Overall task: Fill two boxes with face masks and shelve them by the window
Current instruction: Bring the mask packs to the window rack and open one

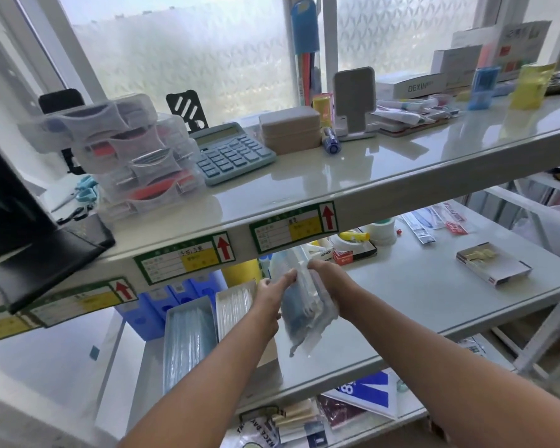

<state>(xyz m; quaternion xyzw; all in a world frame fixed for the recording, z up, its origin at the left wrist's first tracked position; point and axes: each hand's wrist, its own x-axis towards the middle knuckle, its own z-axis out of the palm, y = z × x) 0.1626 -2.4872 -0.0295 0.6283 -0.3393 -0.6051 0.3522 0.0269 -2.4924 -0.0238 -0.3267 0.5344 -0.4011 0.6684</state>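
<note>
Both my hands hold a stack of clear-wrapped face masks (307, 313) upright over the middle shelf (434, 299). My left hand (270, 297) presses its left side with the fingers stretched forward. My right hand (325, 274) grips the right side near the top. To the left on the same shelf stand two open boxes: a blue-lined box (188, 337) filled with blue masks and a box of white masks (235, 307). The bottom of the white-mask box is hidden by my left forearm.
The top shelf (304, 192) by the window carries clear drawer units (143, 156), a calculator (230, 151), a beige box (290, 129) and a phone stand (353, 101). On the middle shelf lie tape rolls (382, 229), a small open carton (493, 268) and blue packs (162, 302).
</note>
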